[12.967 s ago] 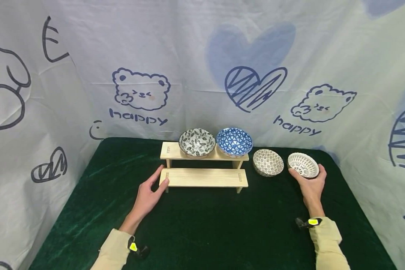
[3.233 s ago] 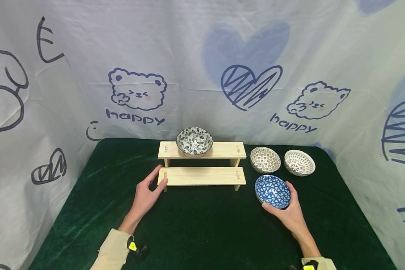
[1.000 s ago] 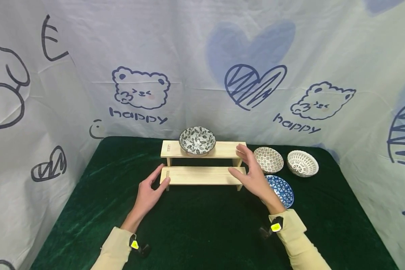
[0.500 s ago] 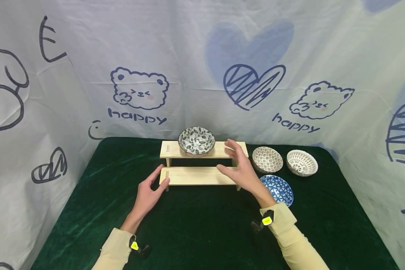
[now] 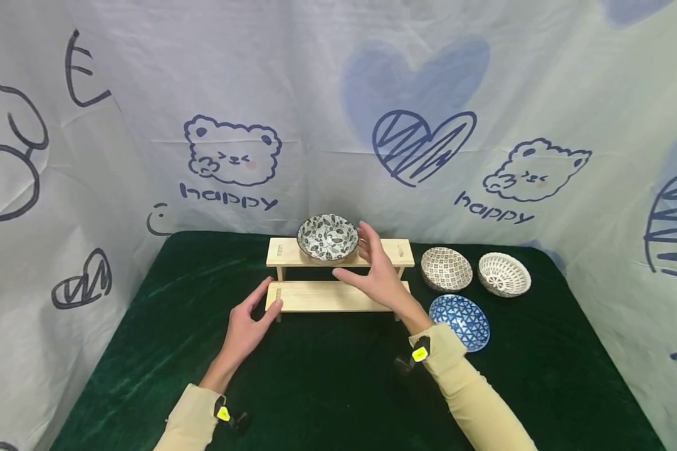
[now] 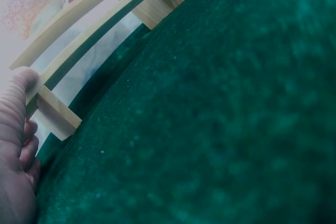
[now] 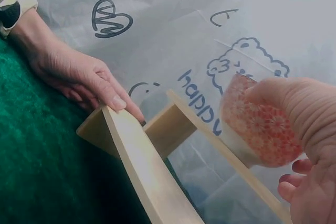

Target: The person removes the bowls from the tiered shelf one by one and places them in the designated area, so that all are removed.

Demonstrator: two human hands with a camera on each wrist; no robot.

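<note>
A two-step wooden stand (image 5: 327,297) stands on the green cloth. My left hand (image 5: 245,327) holds the left end of its lower step, thumb over the board and fingers beside it. On the upper step sits a bowl (image 5: 327,237) with a black-and-white leaf pattern inside; in the right wrist view its outside shows red flowers. My right hand (image 5: 379,273) reaches over the stand with thumb and fingers spread. Its fingers are at the bowl's right rim and its thumb is in front; whether they touch cannot be told.
To the right of the stand, a blue patterned bowl (image 5: 460,322) rests on the cloth, partly behind the right sleeve. Behind it are a brown-checked bowl (image 5: 447,269) and a white ribbed-pattern bowl (image 5: 504,274). A printed white curtain (image 5: 327,94) closes off the back.
The blue bowl went from the upper step to the cloth at right, and the right hand let it go. That hand then moved left to the leaf-patterned bowl. The left hand stayed.
</note>
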